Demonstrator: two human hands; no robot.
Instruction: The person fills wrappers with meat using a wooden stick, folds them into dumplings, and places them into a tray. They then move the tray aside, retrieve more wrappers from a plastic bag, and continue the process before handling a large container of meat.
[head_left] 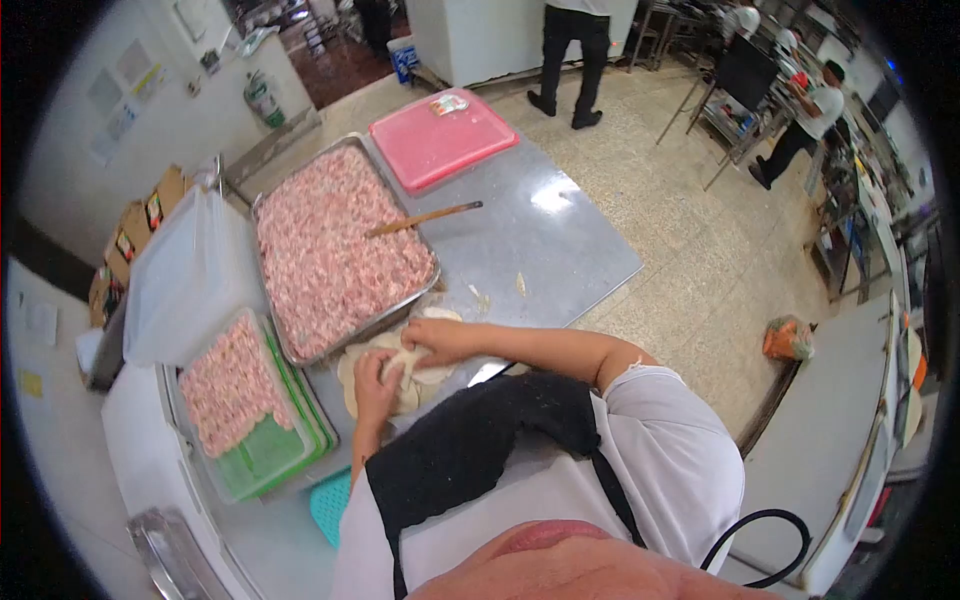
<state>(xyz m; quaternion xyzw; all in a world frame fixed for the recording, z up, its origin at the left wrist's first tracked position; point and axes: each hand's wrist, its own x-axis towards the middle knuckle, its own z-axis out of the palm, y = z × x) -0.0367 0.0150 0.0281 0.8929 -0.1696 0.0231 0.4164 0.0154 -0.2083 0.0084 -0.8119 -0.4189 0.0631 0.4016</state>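
Observation:
Both of my hands are close together over a pile of thin, pale dough rounds (408,400) at the table's near edge. My left hand (374,385) has its fingers bent onto a dough wrapper (402,366). On the same wrapper, the fingers of my right hand (445,340) press from the other side. What lies inside the fold is too small to make out. Just beyond my hands stands a large metal tray (436,268) full of raw ground meat (335,240). A wooden stick (425,218) rests in the meat.
Left of me, a clear-and-green container (262,462) holds rows of small pinkish pieces. A translucent bin (180,280) stands behind it. A red lid (440,145) lies on the metal table (530,240). A turquoise basket (330,505) is near my body. Other people stand across the room.

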